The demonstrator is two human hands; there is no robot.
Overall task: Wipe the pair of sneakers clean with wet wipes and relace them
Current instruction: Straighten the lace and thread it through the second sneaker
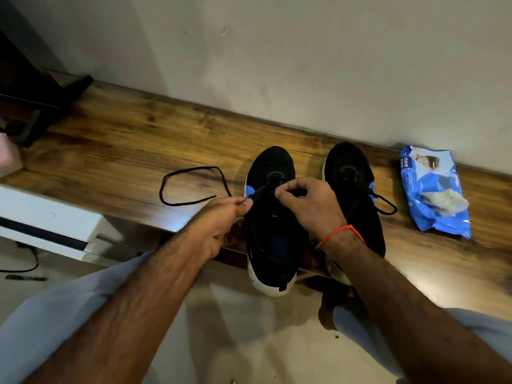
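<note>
STEP: relacing left sneaker [270, 217] | left hand [219, 225] pinched lace [191, 187], slack at 9 o'clock | right hand [307, 206] pinched lace at eyelets | NEXT: probably thread next eyelet

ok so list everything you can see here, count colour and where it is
sneakers: 2, black with blue accents and white soles, side by side on the shelf, heels over its front edge
shoelace: 1, black, looped on the shelf left of the left sneaker, running to it
wet wipes pack: 1, blue and white, crumpled, on the shelf right of the sneakers
wooden shelf: 1, brown, along the wall
white cabinet: 1, lower left
dark objects: black, far left of the shelf, unclear
red thread: 1, on right wrist
left hand: pinches the shoelace beside the left sneaker
right hand: pinches lace over the left sneaker's eyelets
</note>
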